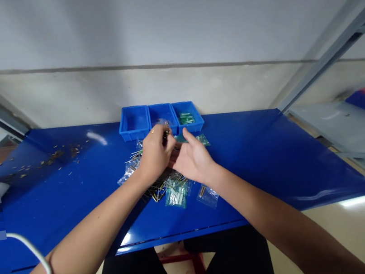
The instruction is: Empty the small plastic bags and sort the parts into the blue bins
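Observation:
Over a pile of thin metal rods [156, 190] on the blue table, my two hands meet. My left hand [155, 152] is closed, its fingertips pinched around something small and dark that I cannot make out. Just right of it my right hand [192, 156] is palm up with the thumb raised and fingers stretched out, partly hidden behind the left. Below the hands lies a greenish clear bag [176, 193] with pale pieces in it. A small clear bag [207, 195] holding brass-coloured pins is beside it. More clear bags [126, 170] surround the pile.
Three joined blue bins stand behind my hands: a left bin [134, 119], a middle bin [160, 110] and a right bin [185, 117] with green-white packets. Small debris [56, 155] is scattered on the blue table [257, 158]. A white cable [43, 263] crosses my left forearm.

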Motion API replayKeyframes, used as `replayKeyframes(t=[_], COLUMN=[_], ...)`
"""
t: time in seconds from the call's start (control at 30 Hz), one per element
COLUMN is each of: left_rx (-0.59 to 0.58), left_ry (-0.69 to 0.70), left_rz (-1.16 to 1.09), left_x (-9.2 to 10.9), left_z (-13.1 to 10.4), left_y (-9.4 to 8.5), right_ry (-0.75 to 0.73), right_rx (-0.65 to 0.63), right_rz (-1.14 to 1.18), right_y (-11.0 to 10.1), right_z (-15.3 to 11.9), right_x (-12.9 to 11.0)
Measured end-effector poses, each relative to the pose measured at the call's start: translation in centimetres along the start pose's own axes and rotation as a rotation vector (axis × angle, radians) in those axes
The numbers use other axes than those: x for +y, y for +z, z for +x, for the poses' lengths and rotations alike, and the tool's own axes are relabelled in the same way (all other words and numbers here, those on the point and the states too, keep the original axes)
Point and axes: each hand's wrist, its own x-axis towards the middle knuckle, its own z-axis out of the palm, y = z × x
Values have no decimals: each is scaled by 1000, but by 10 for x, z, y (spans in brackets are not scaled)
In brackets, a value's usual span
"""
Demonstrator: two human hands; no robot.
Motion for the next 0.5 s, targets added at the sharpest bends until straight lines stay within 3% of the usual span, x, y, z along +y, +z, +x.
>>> replayKeyframes(t=[0.2, 0.33, 0.5], left_rx=[-299, -370, -476], left_ry=[263, 400, 533], left_rz=[224, 303, 331], left_x=[3, 8, 7], left_z=[-1, 3, 11], left_y=[0, -3, -7], right_ry=[7, 3, 15], right_rx=[154, 269, 291], right_rz=[158, 208, 241], right_y=[7, 9, 11], right_z=[1, 3, 4], right_x=[4, -2, -7])
